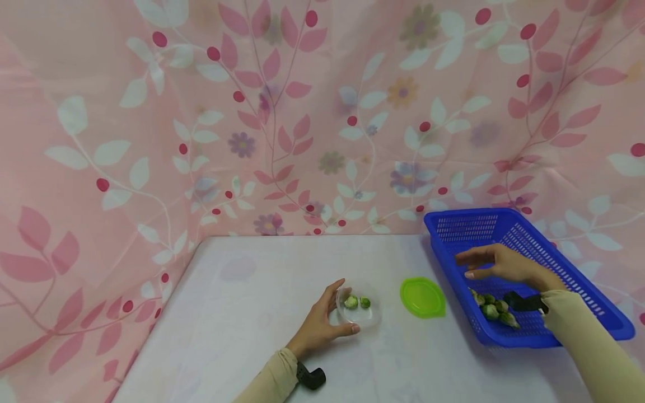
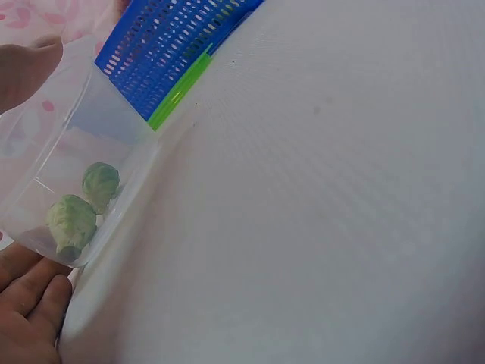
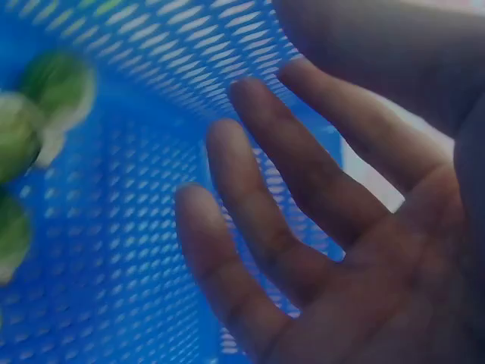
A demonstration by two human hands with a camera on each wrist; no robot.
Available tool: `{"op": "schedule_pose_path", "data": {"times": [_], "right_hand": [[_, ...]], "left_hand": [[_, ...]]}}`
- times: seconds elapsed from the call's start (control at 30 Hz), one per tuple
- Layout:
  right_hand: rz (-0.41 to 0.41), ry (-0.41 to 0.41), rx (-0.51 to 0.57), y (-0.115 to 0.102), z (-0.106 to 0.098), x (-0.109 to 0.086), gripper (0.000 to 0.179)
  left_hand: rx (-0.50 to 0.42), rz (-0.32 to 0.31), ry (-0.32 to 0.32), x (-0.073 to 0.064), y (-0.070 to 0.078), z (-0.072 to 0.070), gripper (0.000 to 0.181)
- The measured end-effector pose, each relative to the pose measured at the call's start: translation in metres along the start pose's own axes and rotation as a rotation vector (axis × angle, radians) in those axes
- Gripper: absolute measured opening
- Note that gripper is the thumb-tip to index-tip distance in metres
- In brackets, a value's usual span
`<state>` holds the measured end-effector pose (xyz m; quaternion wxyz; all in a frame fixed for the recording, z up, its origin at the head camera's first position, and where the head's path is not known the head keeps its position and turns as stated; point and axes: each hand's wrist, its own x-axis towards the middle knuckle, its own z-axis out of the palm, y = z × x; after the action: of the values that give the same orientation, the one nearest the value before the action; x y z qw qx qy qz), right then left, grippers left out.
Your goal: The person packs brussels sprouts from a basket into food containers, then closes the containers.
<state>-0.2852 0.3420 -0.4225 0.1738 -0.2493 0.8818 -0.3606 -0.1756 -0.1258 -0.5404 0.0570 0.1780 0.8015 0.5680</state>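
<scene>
A clear plastic container [image 1: 367,317] stands on the table, with two Brussels sprouts [image 1: 351,302] inside it. My left hand [image 1: 325,316] holds it from the left, thumb on the near side and fingers round the far side. In the left wrist view the sprouts [image 2: 73,224] show through the container's wall [image 2: 45,163]. Over the blue basket [image 1: 534,330] hovers my right hand [image 1: 504,266], its fingers spread and nothing in them. Several more Brussels sprouts [image 1: 490,311] lie in the basket's near left part, below that hand. The right wrist view shows the relaxed fingers [image 3: 239,174] beside them.
A green lid [image 1: 423,298] lies flat on the white table [image 1: 242,319] between the container and the basket. Pink floral cloth [image 1: 322,112] hangs behind the table. The basket's raised wall stands along the right side.
</scene>
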Motion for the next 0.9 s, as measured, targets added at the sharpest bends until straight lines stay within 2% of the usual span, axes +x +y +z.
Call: {"op": "schedule_pose_path", "data": {"times": [0.1,0.27,0.37,0.47,0.9], "right_hand": [[-0.010,-0.085,0.034,0.009,0.001,0.000,0.051],[0.053,-0.207,0.076,0.022,0.002,0.001,0.057],[0.075,-0.253,0.096,0.029,0.004,0.000,0.059],[0.077,-0.269,0.108,0.033,0.005,-0.002,0.058],[0.052,-0.250,0.119,0.040,0.008,0.000,0.051]], "left_hand": [[-0.001,0.005,0.000,0.000,-0.001,0.001,0.105],[0.007,0.009,-0.001,-0.001,-0.002,0.001,0.106],[0.010,0.008,0.002,-0.001,-0.002,0.001,0.105],[0.009,0.007,-0.002,0.000,-0.002,0.001,0.105],[0.002,0.009,-0.005,-0.001,0.001,-0.001,0.105]]}}
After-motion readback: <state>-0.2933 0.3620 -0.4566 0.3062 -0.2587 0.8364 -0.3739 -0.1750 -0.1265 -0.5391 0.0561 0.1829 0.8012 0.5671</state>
